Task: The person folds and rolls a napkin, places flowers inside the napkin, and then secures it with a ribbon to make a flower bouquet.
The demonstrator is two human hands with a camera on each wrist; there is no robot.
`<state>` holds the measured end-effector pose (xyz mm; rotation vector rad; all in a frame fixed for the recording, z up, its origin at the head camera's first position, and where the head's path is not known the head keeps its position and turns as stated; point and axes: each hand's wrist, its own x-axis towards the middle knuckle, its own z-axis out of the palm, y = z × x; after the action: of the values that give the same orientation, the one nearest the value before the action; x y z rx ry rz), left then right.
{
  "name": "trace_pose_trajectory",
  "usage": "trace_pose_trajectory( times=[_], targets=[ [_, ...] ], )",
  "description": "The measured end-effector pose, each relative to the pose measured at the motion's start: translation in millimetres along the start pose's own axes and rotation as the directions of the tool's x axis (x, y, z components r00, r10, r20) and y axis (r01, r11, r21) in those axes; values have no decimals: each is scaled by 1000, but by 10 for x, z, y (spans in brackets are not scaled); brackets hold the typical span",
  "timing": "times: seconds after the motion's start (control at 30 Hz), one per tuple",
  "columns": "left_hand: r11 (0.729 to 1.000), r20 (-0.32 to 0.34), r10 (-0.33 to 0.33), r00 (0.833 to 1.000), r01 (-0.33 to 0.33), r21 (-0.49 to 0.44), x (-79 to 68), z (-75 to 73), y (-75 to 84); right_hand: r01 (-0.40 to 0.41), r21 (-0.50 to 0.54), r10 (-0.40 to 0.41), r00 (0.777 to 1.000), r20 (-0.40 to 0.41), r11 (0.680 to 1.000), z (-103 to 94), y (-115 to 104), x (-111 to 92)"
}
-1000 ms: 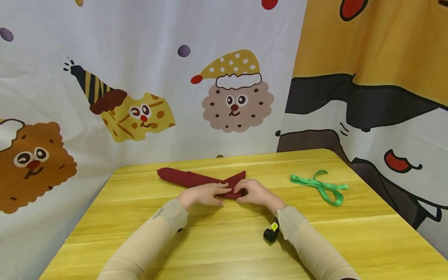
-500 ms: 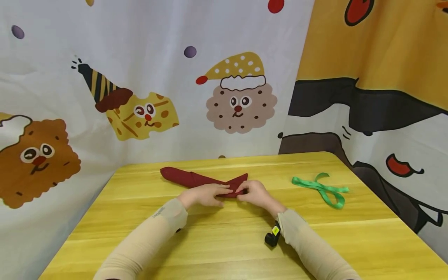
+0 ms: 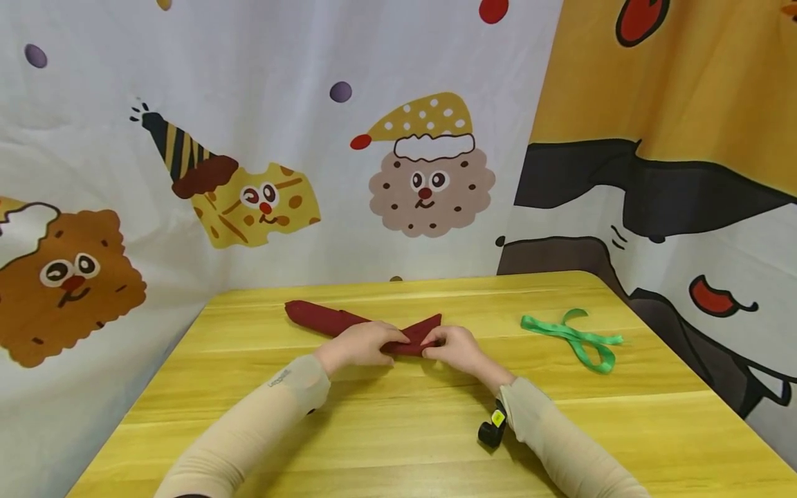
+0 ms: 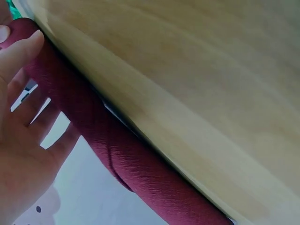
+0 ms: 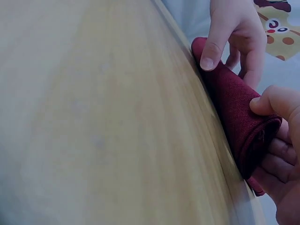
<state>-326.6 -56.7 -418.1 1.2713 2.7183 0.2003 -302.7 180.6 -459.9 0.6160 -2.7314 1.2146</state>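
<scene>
A dark red cloth [image 3: 320,318], rolled into a long tube, lies slantwise on the table, and a pointed flap rises at its right end. My left hand [image 3: 364,344] grips the roll right of its middle. In the left wrist view, its thumb [image 4: 28,49] presses the near side while the fingers reach round the far side. At the right end, my right hand [image 3: 459,349] pinches the cloth. The right wrist view shows the spiral open end of the roll [image 5: 236,110], with the right thumb [image 5: 265,104] on top and the fingers behind and beneath.
A green ribbon [image 3: 579,337] lies loosely looped on the right of the wooden table [image 3: 386,436]. Beyond the table's back edge hangs a printed curtain [image 3: 274,97]. A small black camera [image 3: 492,432] is strapped at my right wrist.
My left hand has gone from lying flat-fingered on the cloth to gripping round the roll. My right hand stays at the right end. The view has shifted slightly.
</scene>
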Motion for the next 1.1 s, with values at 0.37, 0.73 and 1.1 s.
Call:
trace_pose_trajectory(
  times=[0.37,0.73,1.1],
  targets=[
    [999,-76,14,997,-11,37,34,-25,-15,-3,68,0,999,41,998,-37,-12,18],
    [999,-8,42,999,-41,15,84,-158,19,103,-64,-91,982,166,993,-93,-126,2],
    [993,56,40,998,-34,-111,194,-261,13,74,27,-77,982,174,997,-184,-124,30]
  ],
)
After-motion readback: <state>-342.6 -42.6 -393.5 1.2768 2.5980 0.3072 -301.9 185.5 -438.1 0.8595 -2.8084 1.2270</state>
